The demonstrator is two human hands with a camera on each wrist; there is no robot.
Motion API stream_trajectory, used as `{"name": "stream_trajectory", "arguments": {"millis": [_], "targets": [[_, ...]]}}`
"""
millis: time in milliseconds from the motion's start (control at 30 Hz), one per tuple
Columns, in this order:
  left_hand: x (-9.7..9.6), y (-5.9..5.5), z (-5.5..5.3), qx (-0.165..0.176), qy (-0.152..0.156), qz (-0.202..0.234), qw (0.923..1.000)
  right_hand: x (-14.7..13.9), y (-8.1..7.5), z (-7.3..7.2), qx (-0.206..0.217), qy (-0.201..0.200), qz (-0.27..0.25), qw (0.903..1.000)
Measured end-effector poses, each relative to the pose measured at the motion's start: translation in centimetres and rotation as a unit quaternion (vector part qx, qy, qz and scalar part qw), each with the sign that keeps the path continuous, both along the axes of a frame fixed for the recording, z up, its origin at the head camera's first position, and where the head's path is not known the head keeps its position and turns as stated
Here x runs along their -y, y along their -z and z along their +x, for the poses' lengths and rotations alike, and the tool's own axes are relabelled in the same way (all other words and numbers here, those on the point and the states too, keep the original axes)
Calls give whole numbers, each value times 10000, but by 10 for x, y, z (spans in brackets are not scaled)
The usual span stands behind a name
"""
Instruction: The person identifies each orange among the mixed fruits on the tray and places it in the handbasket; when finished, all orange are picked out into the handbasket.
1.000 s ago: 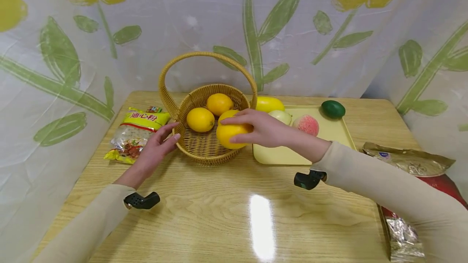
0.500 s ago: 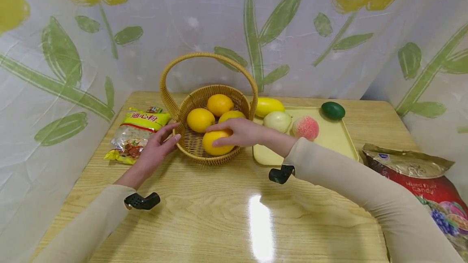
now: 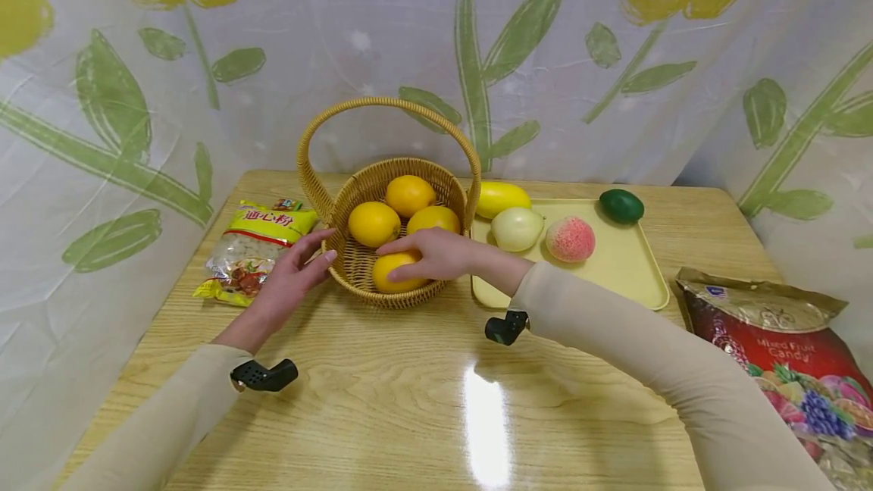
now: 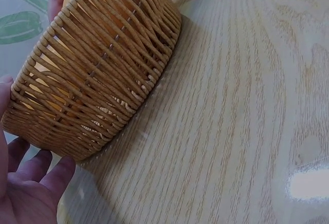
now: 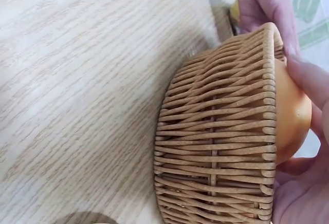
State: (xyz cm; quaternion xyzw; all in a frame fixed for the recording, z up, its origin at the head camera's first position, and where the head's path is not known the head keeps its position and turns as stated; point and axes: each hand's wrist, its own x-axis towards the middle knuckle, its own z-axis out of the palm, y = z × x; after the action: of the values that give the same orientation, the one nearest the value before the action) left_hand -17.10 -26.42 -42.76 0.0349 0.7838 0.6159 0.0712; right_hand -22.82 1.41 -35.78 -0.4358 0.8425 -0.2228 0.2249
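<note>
The wicker basket [image 3: 382, 294] with a tall arched handle stands at the back left of the table. My left hand [image 3: 289, 279] holds the basket's left side, thumb at the rim and fingers along the outer wall. Inside the front of the basket, my right hand [image 3: 436, 252] grips an orange [image 3: 395, 273], thumb on the near side and fingers over the top. Several other orange-yellow fruits lie behind it, among them one at the left [image 3: 373, 224], one at the back [image 3: 411, 195] and one at the right [image 3: 434, 218]. The right fingertips are partly hidden.
Right of the basket, a pale yellow tray [image 3: 614, 279] bears a yellow fruit [image 3: 502, 199], a pale green fruit [image 3: 517, 229], a pink peach [image 3: 571, 239] and a dark green fruit [image 3: 621, 206]. A pasta bag [image 3: 255, 252] lies left; a candy bag [image 3: 784, 354] lies right.
My right hand has carried the orange leftward and down into the front of the basket. Another yellow fruit behind it has come into sight. The left hand has stayed at the rim.
</note>
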Motion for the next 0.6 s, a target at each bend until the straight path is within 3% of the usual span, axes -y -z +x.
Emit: {"name": "stream_trajectory", "arguments": {"millis": [600], "targets": [[0, -3, 0, 20, 16, -124, 9999, 1, 0, -4, -190, -315, 188, 9991]]}}
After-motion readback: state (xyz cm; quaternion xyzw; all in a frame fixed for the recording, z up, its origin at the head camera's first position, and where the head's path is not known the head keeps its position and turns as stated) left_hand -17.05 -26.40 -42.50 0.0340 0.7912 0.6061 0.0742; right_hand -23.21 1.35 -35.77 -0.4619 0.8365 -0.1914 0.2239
